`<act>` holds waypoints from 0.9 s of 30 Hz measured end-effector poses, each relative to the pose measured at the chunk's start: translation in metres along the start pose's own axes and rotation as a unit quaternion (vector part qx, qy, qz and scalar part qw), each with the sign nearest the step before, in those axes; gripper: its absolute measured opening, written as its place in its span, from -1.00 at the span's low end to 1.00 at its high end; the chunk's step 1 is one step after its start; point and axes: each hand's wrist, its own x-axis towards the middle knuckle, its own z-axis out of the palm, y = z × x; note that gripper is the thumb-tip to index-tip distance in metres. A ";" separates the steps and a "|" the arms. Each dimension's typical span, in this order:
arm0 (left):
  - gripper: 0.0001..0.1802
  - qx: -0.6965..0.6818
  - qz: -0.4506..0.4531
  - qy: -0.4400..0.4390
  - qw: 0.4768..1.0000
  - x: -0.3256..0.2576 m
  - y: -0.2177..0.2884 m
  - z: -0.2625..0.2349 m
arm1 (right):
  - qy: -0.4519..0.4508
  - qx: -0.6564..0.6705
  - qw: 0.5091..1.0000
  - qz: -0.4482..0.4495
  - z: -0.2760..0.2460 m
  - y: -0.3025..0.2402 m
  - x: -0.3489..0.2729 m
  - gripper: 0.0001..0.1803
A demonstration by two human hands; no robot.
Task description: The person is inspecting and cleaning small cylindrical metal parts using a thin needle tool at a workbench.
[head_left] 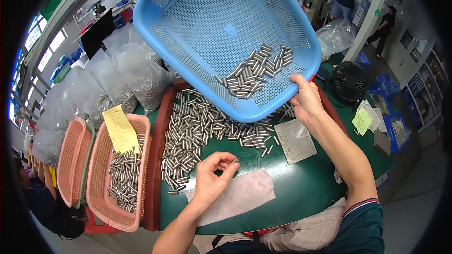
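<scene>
My right hand (306,98) grips the rim of a large blue perforated plastic basket (188,23), which is raised and tilted above the table. Several short metal pins (249,73) have gathered in its lower right part. Low over the table, my left hand (215,176) pinches one small metal pin (234,161) between thumb and fingertips. A large heap of the same metal pins (188,131) spreads over the green table (301,197), partly hidden behind the basket. Under my left hand lies a pale cloth (249,193).
A pink basket (100,160) with pins and a yellow note (120,129) stands left of a dark red wooden edge (154,174). Plastic bags of pins (143,77) line the back left. A metal plate (295,141) lies below the blue basket; a black fan (349,81) stands at right.
</scene>
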 end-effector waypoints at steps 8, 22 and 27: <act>-0.84 0.017 0.015 0.000 1.000 0.001 -0.001 0.000 | -0.005 -0.003 1.000 -0.011 0.000 -0.001 -0.006 -0.89; -0.86 0.030 0.019 -0.007 0.999 -0.002 0.004 0.002 | -0.016 -0.009 1.000 -0.013 0.005 -0.004 -0.020 -0.90; -0.86 0.036 0.022 -0.009 0.999 -0.001 0.004 0.002 | -0.010 -0.010 1.000 -0.009 0.007 -0.004 -0.022 -0.90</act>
